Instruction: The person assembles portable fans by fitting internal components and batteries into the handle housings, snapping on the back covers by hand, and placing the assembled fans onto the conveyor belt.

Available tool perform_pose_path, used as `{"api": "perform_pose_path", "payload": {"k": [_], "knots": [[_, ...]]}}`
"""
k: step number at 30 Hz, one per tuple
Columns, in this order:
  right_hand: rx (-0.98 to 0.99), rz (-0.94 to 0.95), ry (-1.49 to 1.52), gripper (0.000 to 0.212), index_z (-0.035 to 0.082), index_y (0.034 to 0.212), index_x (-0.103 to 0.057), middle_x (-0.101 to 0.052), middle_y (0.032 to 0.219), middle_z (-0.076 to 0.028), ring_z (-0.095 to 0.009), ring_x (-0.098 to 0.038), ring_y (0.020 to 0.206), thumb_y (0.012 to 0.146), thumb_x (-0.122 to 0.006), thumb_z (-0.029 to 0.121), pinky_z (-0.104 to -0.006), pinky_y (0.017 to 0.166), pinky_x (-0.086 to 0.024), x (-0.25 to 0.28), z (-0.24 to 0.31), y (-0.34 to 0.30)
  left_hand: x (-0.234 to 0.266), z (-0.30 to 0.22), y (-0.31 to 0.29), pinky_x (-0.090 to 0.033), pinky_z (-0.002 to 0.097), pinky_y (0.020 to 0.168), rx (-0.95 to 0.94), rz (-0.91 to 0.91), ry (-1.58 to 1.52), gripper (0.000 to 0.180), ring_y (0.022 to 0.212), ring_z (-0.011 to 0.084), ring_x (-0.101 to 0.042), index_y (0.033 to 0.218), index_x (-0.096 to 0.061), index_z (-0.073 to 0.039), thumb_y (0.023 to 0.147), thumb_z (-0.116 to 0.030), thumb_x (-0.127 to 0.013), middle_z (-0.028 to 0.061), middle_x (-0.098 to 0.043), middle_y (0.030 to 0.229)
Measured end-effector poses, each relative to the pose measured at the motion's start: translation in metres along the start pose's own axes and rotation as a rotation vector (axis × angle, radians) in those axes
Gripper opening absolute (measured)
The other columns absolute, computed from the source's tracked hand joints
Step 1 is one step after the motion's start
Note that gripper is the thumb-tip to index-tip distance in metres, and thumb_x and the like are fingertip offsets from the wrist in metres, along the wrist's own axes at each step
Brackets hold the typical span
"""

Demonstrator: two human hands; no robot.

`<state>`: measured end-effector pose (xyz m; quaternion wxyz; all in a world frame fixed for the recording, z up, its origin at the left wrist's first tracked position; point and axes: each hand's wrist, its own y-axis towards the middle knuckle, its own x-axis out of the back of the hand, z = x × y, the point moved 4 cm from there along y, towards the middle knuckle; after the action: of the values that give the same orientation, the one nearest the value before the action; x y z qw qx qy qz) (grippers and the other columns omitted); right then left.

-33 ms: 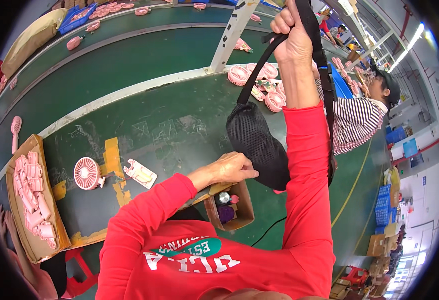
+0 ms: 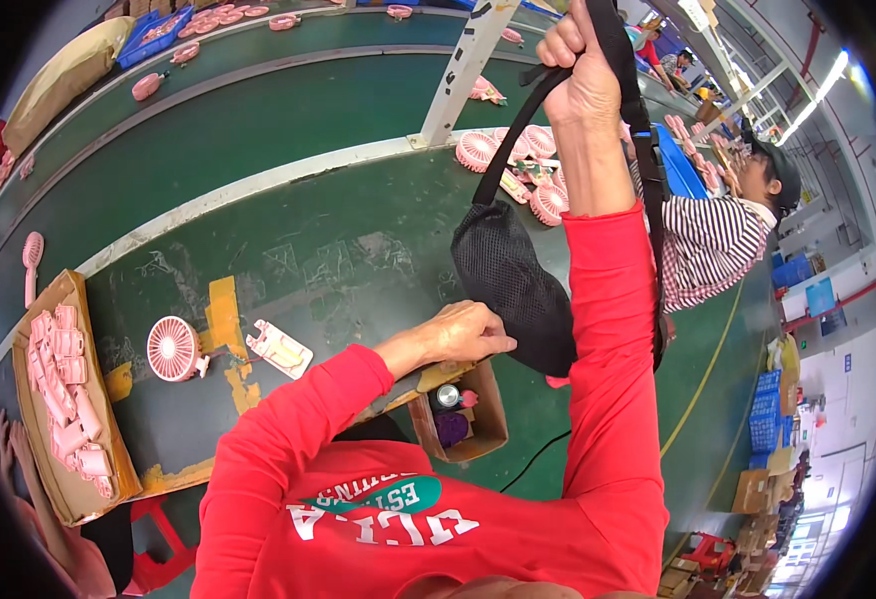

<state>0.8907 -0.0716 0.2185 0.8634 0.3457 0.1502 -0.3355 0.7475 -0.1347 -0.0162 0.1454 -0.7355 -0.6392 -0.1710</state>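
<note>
My right hand [image 2: 584, 78] is raised at the upper middle, its fingers wrapped round a black strap [image 2: 523, 125]. From the strap hangs a black mesh bag [image 2: 511, 285], over the table's near edge beside my right forearm. My left hand [image 2: 463, 332] is low at that edge, fingers curled, against the bag's left side; its fingertips are partly hidden, so what they hold does not show. Left of it on the green table [image 2: 328, 225] lie a pink handheld fan head [image 2: 174, 347] and a pink open fan handle [image 2: 279, 347], with a thin wire between them.
A cardboard tray [image 2: 108, 429] of pink casings stands at the left. Several pink fans [image 2: 533, 165] lie ahead near a white post [image 2: 463, 75]. A small cardboard box [image 2: 488, 439] hangs at the near edge. At right sits a person in a striped top [image 2: 712, 235].
</note>
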Motion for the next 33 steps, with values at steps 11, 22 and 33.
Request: {"api": "perform_pose_path", "payload": {"k": [11, 22, 33], "knots": [[0.106, 0.687, 0.290, 0.028, 0.015, 0.070, -0.048, -0.032, 0.051, 0.007, -0.006, -0.031, 0.041, 0.086, -0.064, 0.031, -0.0221, 0.043, -0.026, 0.041, -0.046, 0.031, 0.031, 0.025, 0.034, -0.049, 0.0316, 0.066, 0.056, -0.247, -0.145, 0.025, 0.071, 0.0174, -0.063, 0.087, -0.067, 0.001, 0.084, -0.023, -0.062, 0.0118, -0.067, 0.076], [0.030, 0.232, -0.522, 0.010, 0.003, 0.085, -0.056, -0.051, 0.064, 0.000, -0.007, -0.046, 0.053, 0.087, -0.056, 0.014, -0.0207, 0.052, -0.038, 0.009, -0.037, -0.067, 0.083, 0.059, 0.025, -0.047, 0.0338, 0.070, 0.167, -0.796, 0.078, 0.039, 0.074, 0.0235, -0.059, 0.092, -0.054, 0.001, 0.070, -0.025, -0.075, 0.0139, -0.058, 0.083], [0.234, 0.655, -1.174, 0.065, 0.001, 0.120, -0.048, -0.045, 0.126, -0.017, -0.034, -0.043, 0.120, 0.060, -0.071, 0.010, -0.0491, 0.102, -0.035, 0.021, -0.089, -0.245, 0.102, 0.112, 0.024, -0.050, 0.0279, 0.063, 0.196, -0.559, -0.109, 0.036, 0.073, 0.0169, -0.061, 0.116, -0.051, 0.001, 0.082, -0.006, -0.060, 0.0116, -0.061, 0.099]]}}
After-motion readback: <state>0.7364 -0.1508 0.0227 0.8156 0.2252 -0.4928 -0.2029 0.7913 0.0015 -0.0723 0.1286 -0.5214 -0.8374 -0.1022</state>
